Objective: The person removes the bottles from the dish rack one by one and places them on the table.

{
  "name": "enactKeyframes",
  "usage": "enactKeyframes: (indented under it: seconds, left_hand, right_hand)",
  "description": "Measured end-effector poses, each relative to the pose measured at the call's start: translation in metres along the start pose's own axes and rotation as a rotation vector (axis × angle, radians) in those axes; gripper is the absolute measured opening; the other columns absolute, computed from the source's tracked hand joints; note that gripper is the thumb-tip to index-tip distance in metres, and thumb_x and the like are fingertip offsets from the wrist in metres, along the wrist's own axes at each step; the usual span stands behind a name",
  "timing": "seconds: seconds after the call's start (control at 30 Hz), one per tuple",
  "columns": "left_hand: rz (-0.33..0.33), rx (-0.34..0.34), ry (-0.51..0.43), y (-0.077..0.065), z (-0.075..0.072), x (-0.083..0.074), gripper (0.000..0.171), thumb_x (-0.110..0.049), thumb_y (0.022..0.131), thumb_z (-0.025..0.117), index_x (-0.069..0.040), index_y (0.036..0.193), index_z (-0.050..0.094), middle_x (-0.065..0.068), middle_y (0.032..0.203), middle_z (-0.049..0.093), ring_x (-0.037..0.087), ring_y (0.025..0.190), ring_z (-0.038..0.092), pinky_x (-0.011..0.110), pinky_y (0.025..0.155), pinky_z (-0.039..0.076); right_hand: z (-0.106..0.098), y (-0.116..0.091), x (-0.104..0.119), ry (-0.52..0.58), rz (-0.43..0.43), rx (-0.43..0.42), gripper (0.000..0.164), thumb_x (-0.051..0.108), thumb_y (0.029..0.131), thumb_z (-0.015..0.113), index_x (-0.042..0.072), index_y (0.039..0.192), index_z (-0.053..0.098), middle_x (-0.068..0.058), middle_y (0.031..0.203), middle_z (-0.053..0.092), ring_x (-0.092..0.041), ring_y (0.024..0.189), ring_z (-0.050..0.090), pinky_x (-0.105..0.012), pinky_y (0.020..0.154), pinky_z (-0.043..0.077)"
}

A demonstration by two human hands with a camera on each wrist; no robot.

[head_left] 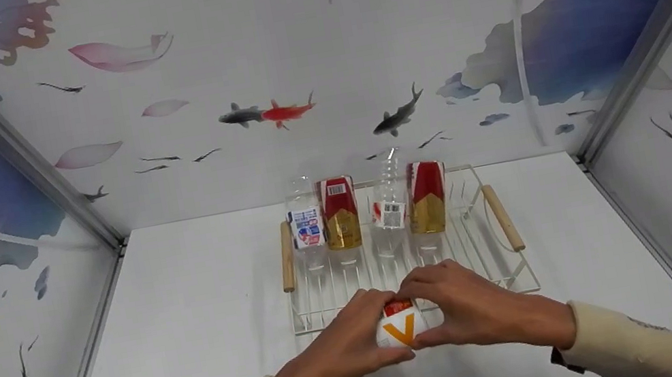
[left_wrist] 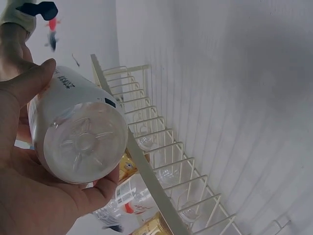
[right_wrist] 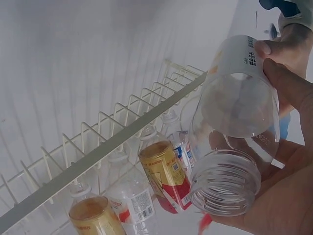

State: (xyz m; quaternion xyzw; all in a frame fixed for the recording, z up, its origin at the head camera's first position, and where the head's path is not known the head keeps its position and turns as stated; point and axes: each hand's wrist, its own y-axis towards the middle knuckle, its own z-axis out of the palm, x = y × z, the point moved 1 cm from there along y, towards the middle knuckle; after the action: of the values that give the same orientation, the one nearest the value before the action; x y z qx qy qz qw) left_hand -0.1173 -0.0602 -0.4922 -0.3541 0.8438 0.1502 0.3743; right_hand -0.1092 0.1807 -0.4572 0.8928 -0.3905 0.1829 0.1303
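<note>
A clear plastic bottle (head_left: 401, 329) with a white label and an orange V lies sideways between my two hands, in front of the rack. My left hand (head_left: 350, 341) grips its base end, thumb on the near side. On the other end, my right hand (head_left: 475, 305) has its fingers and thumb curled round the bottle. The left wrist view shows the ridged bottle base (left_wrist: 85, 142). In the right wrist view the threaded bottle mouth (right_wrist: 225, 183) is without a cap.
Beyond my hands stands a white wire rack (right_wrist: 98, 151) with wooden handles (head_left: 286, 256). It holds two red-and-gold bottles (head_left: 339, 212), a bottle with a blue-and-white label (head_left: 307, 227) and one with a red-and-white label (head_left: 390, 213). Printed panels (head_left: 312, 54) enclose the white table (head_left: 192, 310).
</note>
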Motion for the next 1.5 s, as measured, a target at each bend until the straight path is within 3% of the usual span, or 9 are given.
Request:
enactKeyframes:
  seconds: [0.27,0.53,0.83,1.0,1.3,1.5]
  left_hand:
    - [-0.017,-0.033,-0.023,-0.002,-0.001,-0.002,0.066,-0.043,0.097,0.085,-0.018,0.151,0.057,-0.007,0.133,0.064,0.009,0.114,0.053,0.023,0.095,0.056]
    - [-0.095,-0.092,-0.028,-0.008,-0.009,0.002,0.069,-0.044,0.092,0.088,-0.016,0.149,0.059,-0.005,0.129,0.063,0.01,0.111,0.055,0.024,0.093,0.057]
    - [-0.126,-0.174,-0.042,-0.018,-0.023,0.003,0.072,-0.039,0.088,0.09,-0.016,0.149,0.06,-0.002,0.129,0.063,0.015,0.111,0.058,0.027,0.089,0.06]
    - [-0.107,-0.214,-0.034,-0.022,-0.029,0.005,0.071,-0.035,0.088,0.091,-0.015,0.149,0.06,0.0,0.133,0.064,0.017,0.113,0.059,0.029,0.092,0.061]
    - [-0.036,-0.263,-0.069,-0.03,-0.037,0.011,0.066,-0.026,0.089,0.092,-0.017,0.146,0.061,-0.004,0.131,0.062,0.016,0.114,0.061,0.027,0.093,0.061]
    - [-0.044,-0.34,-0.067,-0.036,-0.042,0.014,0.068,-0.025,0.089,0.094,-0.015,0.147,0.06,-0.002,0.137,0.062,0.018,0.119,0.06,0.03,0.097,0.062]
  right_hand:
    - [-0.006,-0.002,-0.003,0.013,-0.016,-0.033,0.056,0.051,0.09,0.091,0.024,0.136,0.077,0.011,0.132,0.073,-0.014,0.12,0.064,-0.052,0.107,0.054]
    - [-0.02,-0.003,-0.011,0.135,0.02,-0.077,0.05,0.053,0.094,0.087,0.023,0.133,0.078,0.012,0.134,0.073,-0.017,0.127,0.064,-0.058,0.111,0.056]
    - [-0.034,-0.004,-0.023,0.246,0.023,-0.159,0.045,0.039,0.095,0.09,0.018,0.133,0.076,0.004,0.132,0.075,-0.018,0.119,0.068,-0.046,0.099,0.065]
    - [-0.038,-0.004,-0.026,0.262,0.015,-0.185,0.046,0.033,0.095,0.09,0.017,0.135,0.075,0.001,0.133,0.075,-0.021,0.117,0.071,-0.042,0.097,0.065]
    - [-0.04,-0.004,-0.028,0.244,0.034,-0.207,0.049,0.03,0.095,0.091,0.015,0.138,0.073,0.002,0.131,0.076,-0.021,0.117,0.072,-0.054,0.105,0.061]
    - [-0.041,-0.004,-0.031,0.257,0.068,-0.22,0.054,0.031,0.095,0.091,0.014,0.141,0.071,-0.001,0.129,0.077,-0.026,0.119,0.071,-0.062,0.108,0.057]
